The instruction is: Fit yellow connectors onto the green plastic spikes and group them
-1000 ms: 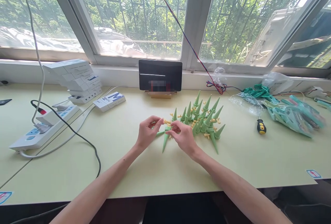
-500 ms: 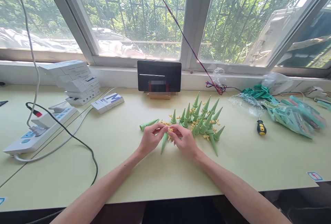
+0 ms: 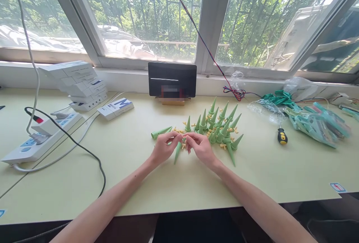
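A large blue "M" (image 3: 122, 103) marks the white box (image 3: 113, 114).

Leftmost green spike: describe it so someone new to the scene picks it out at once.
Start at the propped-up black tablet. Below it in the view, just beyond the left hand, lies a green spike on its side. It is the farthest left of its kind, wide end left, tip right.

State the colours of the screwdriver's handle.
Black and yellow: the handle shows best in the head view.
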The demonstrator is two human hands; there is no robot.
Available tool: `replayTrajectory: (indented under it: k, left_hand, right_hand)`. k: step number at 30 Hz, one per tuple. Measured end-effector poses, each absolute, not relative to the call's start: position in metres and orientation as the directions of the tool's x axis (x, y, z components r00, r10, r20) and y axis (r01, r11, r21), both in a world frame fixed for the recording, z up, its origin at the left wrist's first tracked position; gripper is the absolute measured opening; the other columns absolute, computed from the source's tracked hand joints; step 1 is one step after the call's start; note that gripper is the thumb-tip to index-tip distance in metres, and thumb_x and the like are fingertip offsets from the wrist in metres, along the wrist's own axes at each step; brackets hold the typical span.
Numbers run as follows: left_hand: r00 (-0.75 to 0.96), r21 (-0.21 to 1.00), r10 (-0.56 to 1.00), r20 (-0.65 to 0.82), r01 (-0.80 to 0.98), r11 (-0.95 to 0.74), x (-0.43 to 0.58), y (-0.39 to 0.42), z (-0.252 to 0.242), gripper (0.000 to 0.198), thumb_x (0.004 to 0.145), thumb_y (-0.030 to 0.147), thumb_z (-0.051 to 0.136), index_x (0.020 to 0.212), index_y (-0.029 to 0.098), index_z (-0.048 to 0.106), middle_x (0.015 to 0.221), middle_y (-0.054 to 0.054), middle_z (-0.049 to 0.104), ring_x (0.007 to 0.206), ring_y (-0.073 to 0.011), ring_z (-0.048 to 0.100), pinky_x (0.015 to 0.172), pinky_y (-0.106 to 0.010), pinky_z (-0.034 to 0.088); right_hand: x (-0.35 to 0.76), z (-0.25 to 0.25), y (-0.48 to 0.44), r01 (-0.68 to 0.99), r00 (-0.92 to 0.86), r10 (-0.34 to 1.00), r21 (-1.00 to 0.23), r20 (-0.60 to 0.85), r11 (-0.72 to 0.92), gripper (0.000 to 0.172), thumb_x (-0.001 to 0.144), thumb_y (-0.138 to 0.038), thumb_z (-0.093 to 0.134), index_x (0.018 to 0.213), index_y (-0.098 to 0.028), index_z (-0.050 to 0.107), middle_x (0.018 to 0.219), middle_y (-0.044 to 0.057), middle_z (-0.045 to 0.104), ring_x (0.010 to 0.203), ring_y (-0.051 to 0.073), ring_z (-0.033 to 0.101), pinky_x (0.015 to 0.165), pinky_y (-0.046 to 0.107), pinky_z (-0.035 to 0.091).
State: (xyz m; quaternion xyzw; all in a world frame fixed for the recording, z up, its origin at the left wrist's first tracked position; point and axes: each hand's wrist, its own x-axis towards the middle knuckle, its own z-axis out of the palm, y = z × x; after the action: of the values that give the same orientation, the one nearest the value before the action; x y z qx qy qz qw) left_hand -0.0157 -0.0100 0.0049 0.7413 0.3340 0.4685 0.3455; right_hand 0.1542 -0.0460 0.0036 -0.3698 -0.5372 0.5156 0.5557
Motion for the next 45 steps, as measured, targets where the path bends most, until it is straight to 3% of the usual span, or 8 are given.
replayTrajectory:
  k: [5, 13, 20, 25, 45]
  left_hand:
    - [0.279, 0.820, 0.837, 0.471, 0.211, -0.532, -0.0170, -0.0101, 0.0082, 0.034, 0.096, 0.039, 0.053, 0.073, 0.017, 0.065, 0.066, -0.002, 0.066, 0.059, -0.0118, 0.062, 0.052, -0.021, 0.053]
    - [0.268, 0.765, 0.805, 0.529, 0.260, -0.589, -0.0167, -0.0090, 0.0093, 0.038, 0.096, 0.040, 0.051, 0.069, 0.017, 0.063, 0.061, -0.001, 0.062, 0.058, -0.0110, 0.059, 0.054, -0.021, 0.053]
    - [0.338, 0.660, 0.710, 0.618, 0.269, -0.702, -0.0175, -0.0099, 0.0092, 0.020, 0.090, 0.035, 0.062, 0.081, 0.018, 0.066, 0.069, -0.001, 0.066, 0.058, -0.0104, 0.056, 0.053, -0.021, 0.049]
    - [0.406, 0.571, 0.654, 0.638, 0.320, -0.756, -0.0176, -0.0085, 0.0063, 0.021, 0.094, 0.032, 0.056, 0.080, 0.019, 0.066, 0.071, -0.002, 0.067, 0.058, -0.0112, 0.056, 0.053, -0.023, 0.046]
    - [0.409, 0.572, 0.641, 0.649, 0.293, -0.766, -0.0163, -0.0078, 0.0054, 0.022, 0.095, 0.027, 0.052, 0.078, 0.019, 0.063, 0.070, -0.002, 0.064, 0.061, -0.0121, 0.053, 0.053, -0.023, 0.043]
  right_hand:
    - [0.1589, 0.0056, -0.0429, -0.425, -0.235, 0.968, -0.905, 0.091, -0.018, 0.033, 0.080, -0.049, 0.074, 0.091, -0.018, 0.075, 0.073, 0.000, 0.054, 0.059, 0.011, 0.051, 0.053, 0.026, 0.044]
    - [0.1614, 0.0053, -0.0426, -0.476, -0.298, 0.954, -0.872, 0.035, -0.116, 0.034, 0.079, -0.046, 0.076, 0.097, -0.018, 0.075, 0.075, 0.001, 0.055, 0.061, 0.011, 0.049, 0.052, 0.024, 0.041]
    - [0.1603, 0.0025, -0.0400, -0.483, -0.215, 0.975, -0.873, 0.049, -0.063, 0.032, 0.074, -0.043, 0.082, 0.088, -0.018, 0.069, 0.071, -0.001, 0.058, 0.058, 0.011, 0.052, 0.051, 0.024, 0.041]
    - [0.1600, 0.0000, -0.0393, -0.426, -0.182, 0.982, -0.904, 0.042, -0.040, 0.036, 0.071, -0.046, 0.083, 0.084, -0.019, 0.063, 0.067, -0.002, 0.059, 0.056, 0.011, 0.053, 0.049, 0.025, 0.042]
    - [0.1581, 0.0018, -0.0401, -0.290, -0.051, 0.983, -0.945, 0.175, 0.153, 0.028, 0.078, -0.043, 0.077, 0.087, -0.019, 0.065, 0.075, 0.000, 0.063, 0.053, 0.013, 0.060, 0.049, 0.028, 0.048]
